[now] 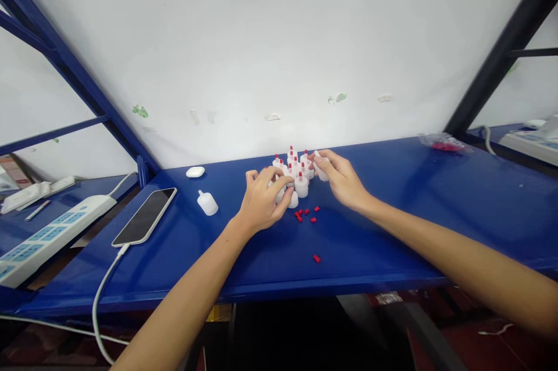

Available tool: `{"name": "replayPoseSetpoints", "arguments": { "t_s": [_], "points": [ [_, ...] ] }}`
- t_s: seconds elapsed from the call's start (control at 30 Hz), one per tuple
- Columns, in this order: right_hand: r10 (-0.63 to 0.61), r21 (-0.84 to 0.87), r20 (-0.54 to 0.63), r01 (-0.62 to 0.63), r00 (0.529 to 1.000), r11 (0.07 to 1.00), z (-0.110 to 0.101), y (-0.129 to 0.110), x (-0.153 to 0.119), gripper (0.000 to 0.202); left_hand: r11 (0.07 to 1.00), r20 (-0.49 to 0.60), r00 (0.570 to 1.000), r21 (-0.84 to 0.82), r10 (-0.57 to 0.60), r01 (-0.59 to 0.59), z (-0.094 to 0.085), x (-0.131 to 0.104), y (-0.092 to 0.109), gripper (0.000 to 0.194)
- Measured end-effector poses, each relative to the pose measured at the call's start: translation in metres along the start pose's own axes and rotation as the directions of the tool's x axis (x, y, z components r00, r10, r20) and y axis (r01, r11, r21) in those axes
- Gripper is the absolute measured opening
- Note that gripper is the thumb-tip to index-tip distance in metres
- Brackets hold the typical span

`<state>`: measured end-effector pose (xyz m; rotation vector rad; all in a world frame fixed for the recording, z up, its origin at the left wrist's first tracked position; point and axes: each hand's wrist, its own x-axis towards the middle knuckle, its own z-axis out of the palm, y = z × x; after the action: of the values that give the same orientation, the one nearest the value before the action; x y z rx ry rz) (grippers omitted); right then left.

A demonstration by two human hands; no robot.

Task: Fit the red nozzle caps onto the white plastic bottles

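Several small white bottles with red caps stand in a cluster on the blue table, between my hands. My left hand curls its fingers over the cluster's left front, round a white bottle whose cap I cannot see. In my right hand, at the cluster's right side, a white bottle without a red cap is held tilted. Loose red caps lie in front of the bottles, with one more red cap nearer the front edge. Another uncapped white bottle lies to the left.
A phone with a white cable lies at the left, near a white power strip. Behind them sits a white oval case. A clear bag of red pieces rests at the back right. Blue frame posts flank the table.
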<state>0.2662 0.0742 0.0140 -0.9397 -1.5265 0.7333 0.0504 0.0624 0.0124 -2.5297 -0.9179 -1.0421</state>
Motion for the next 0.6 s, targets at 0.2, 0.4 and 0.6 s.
{"name": "replayPoseSetpoints", "arguments": {
  "t_s": [0.2,0.4,0.6],
  "points": [
    [0.091,0.129,-0.022,-0.088,0.996,0.988,0.003,0.002,0.001,0.025,0.867,0.473,0.838,-0.499,0.272,0.000,-0.013,-0.009,0.038,0.006],
    [0.045,0.067,0.045,-0.047,0.998,0.997,0.006,0.000,-0.007,0.023,0.838,0.584,0.751,-0.540,0.308,0.076,-0.009,-0.009,0.044,0.011],
    [-0.094,-0.142,0.192,0.122,0.977,0.982,0.005,-0.001,-0.015,0.030,0.869,0.580,0.768,-0.491,0.270,0.066,-0.012,-0.006,0.043,0.011]
  ]
}}
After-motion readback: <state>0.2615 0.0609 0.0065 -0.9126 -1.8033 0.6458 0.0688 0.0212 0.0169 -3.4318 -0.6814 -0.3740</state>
